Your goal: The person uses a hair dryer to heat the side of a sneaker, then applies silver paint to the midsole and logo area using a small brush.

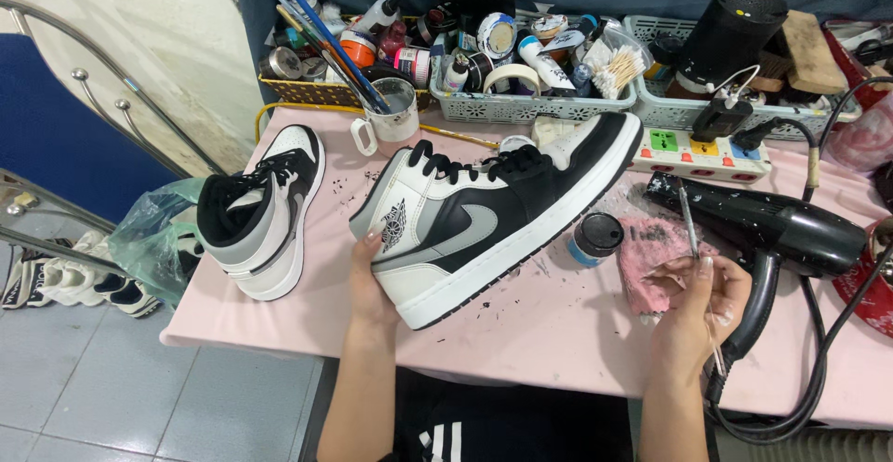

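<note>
Sneaker was sitting on its side on the pink desk, toe pointing up toward the baskets, heel nearest us. Our left hand had it by the heel and ankle collar, fingers closed around the white and grey leather, thumb tucked behind where we couldn't see it. Our right hand was off to the side, well apart from the shoe, fingers pinched shut on a thin brush that stood nearly upright, tip up. Couldn't tell whether the bristles were loaded.

Just beside the shoe's sole sat a small paint jar, and next to that a pink rag under the brush hand. A black hair dryer lay to the right with its cord looping off the edge. The matching second sneaker stood upright to the left, near a white mug full of brushes.

Stuff that looked risky to us: that jar was really close to the sole, so any twist of the shoe could have knocked it over onto the cloth. There were black flecks all over the desk around the shoe too, and dragging the white midsole through them could have smudged it. And with the shoe only held at the heel, pressing on it with the brush might have made it rock and sent a stroke wide onto the grey panel.
</note>
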